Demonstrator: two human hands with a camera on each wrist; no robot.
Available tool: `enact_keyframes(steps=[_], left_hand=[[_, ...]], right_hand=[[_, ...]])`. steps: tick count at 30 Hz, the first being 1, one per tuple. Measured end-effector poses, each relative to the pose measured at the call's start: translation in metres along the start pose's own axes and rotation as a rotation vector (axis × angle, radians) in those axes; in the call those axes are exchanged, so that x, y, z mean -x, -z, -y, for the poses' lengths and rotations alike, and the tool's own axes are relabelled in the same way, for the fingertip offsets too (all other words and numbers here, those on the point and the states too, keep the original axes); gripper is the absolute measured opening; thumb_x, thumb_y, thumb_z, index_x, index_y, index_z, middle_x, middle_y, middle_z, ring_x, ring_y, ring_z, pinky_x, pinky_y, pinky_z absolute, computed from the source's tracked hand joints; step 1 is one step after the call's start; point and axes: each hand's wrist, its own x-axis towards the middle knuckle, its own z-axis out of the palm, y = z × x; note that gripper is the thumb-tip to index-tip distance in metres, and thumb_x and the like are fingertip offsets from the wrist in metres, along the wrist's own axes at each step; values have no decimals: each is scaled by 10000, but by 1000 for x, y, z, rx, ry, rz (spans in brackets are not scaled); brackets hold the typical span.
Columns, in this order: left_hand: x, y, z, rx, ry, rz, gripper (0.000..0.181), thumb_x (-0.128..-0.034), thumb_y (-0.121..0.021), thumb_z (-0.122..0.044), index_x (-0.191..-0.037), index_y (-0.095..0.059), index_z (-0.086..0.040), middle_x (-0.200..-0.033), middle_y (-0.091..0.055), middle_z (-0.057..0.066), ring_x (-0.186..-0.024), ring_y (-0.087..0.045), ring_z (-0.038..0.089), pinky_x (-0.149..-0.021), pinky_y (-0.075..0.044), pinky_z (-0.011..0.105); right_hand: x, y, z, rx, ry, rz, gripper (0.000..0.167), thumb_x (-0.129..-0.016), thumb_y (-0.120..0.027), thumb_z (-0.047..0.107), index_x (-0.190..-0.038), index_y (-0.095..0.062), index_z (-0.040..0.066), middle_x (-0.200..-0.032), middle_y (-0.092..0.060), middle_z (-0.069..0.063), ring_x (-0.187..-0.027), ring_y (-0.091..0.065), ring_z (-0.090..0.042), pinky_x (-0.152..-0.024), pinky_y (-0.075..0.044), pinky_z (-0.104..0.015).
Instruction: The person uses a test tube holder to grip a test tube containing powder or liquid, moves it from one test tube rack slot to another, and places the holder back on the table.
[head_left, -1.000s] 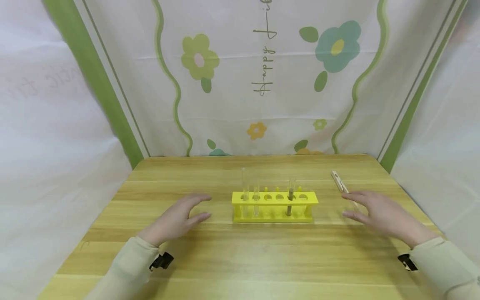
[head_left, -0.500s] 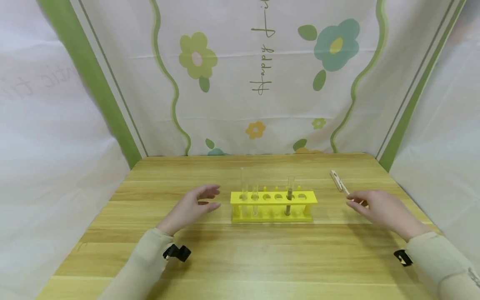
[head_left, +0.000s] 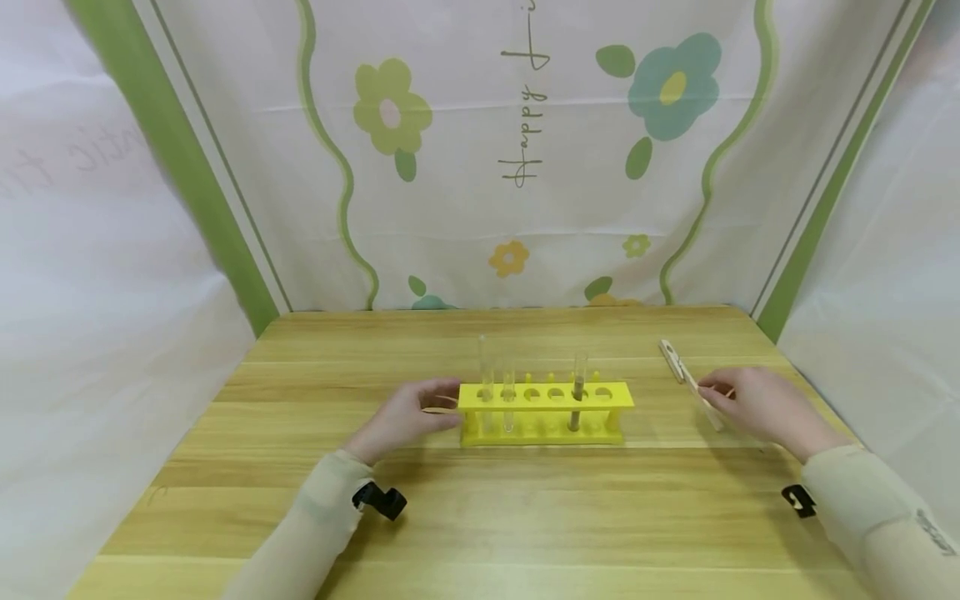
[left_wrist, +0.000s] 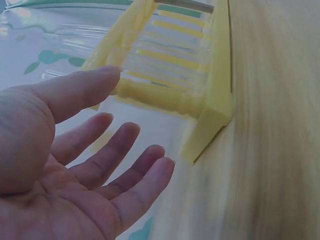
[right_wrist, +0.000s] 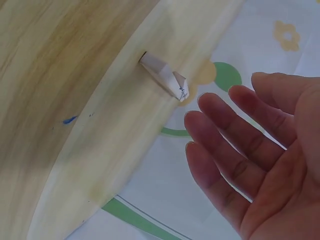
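Observation:
A yellow test tube rack (head_left: 543,400) (left_wrist: 220,80) stands upright, holding two clear tubes (head_left: 487,372) toward its left end and one with dark contents (head_left: 575,419) right of centre. My left hand (head_left: 405,418) (left_wrist: 85,165) is at the rack's left end, fingers apart and bent; its thumb tip overlaps the rack's post in the left wrist view, contact unclear. The wooden clamp (head_left: 671,361) (right_wrist: 162,72) lies to the right. My right hand (head_left: 768,410) (right_wrist: 250,150) is beside its handle, and in the right wrist view the relaxed fingers hold nothing.
The wooden table (head_left: 525,517) meets a floral cloth (head_left: 450,183) at its back edge, with white cloth on both sides. A small blue mark (right_wrist: 70,120) shows on the wood in the right wrist view.
My left hand has moved right, up to the rack's end. My right hand has shifted slightly up, its fingers drawn closer together beside the clamp. Rack and clamp remain in place.

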Motion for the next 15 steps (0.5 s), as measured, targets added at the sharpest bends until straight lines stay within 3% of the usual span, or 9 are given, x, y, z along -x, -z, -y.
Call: enact_keyframes(steps=[6, 15], left_hand=[[-8, -11, 4, 20, 20, -8, 415, -898, -765, -234, -1287, -646, -156, -1194, -669, 8, -1110, -618, 205, -902, -517, 373], [-13, -17, 9, 37, 17, -25, 235, -895, -765, -203, -1123, -740, -149, -1053, -719, -5, -974, -651, 174, -828, -531, 339]], right_hand=[[-8, -3, -4, -4, -44, 43, 268, -976, -635, 238, -1086, -722, 10, -897, -720, -64, -811, -671, -293, -740, -506, -544], [-27, -8, -12, -27, -109, 109, 279, -983, -600, 200, -1089, -702, -36, -955, -707, -156, -869, -655, -353, -785, -486, -573]])
